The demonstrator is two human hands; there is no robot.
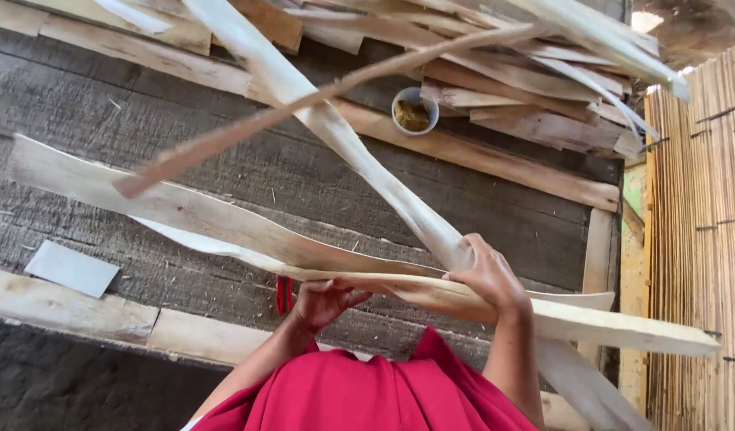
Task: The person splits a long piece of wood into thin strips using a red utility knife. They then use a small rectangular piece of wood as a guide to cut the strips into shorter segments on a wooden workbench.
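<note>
My left hand (323, 302) holds the lower edge of a broad, wavy pale wood strip (184, 211) that runs from the left across to the far right. Fingers of my right hand (487, 275) are closed around a long pale strip (335, 132) that crosses diagonally from the upper left down past my right arm. A thinner brownish strip (303, 104) lies crosswise over both, slanting up to the right. All three strips hang above a dark rough plank surface (104, 120). My red garment (367, 395) fills the bottom middle.
A heap of wood slats (535, 88) lies at the top, with a small white cup (415, 112) of brownish stuff beside it. A grey flat sheet (72, 268) rests at the left. A red object (283, 294) lies by my left hand. A reed screen (699, 231) stands at the right.
</note>
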